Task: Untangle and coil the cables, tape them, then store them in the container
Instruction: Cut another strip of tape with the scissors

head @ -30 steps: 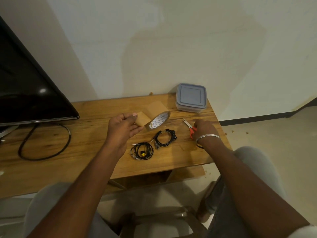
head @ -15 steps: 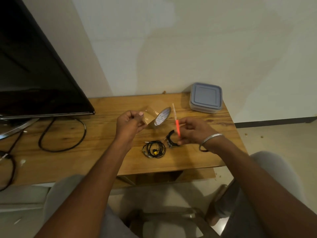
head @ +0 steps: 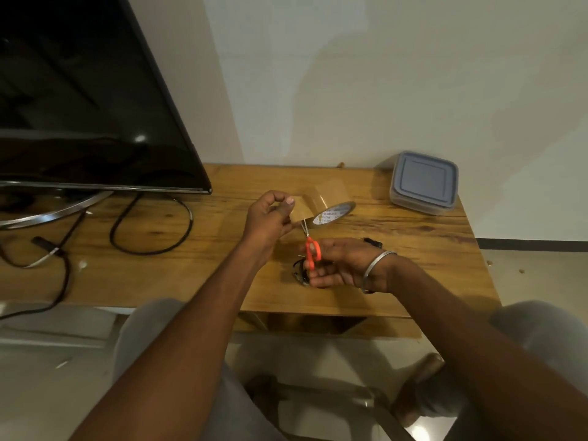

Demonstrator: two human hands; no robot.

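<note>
Dark printing is seen on the white core label of the tape roll [head: 331, 212], but it is too small and blurred to be read. No other writing is shown.

The free end of the brown tape is pinched between thumb and fingers of the left hand [head: 270, 218], and a short strip is drawn out from the roll, which lies just beyond and to the right of that hand. The orange-handled scissors [head: 310, 246] are gripped by the right hand [head: 340, 262], fingers closed through the loops, with the blades pointed up at the strip just beside the left thumb. A silver bangle [head: 377, 268] is worn on the right wrist. A coiled black cable [head: 299, 272] is partly hidden under the right hand's fingers; a second dark cable end is glimpsed beyond the wrist.

The lidded grey container [head: 424, 183] is set far beyond the right hand, at the table's [head: 413, 230] back right corner. Bare wood is left to the right of the right hand up to the table edge. To the left of the left hand, a looped black cord [head: 152, 227] and the television [head: 79, 100] are found.

Compared with half a second ago, the scissors have been lowered from upright beside the roll to the strip.
</note>
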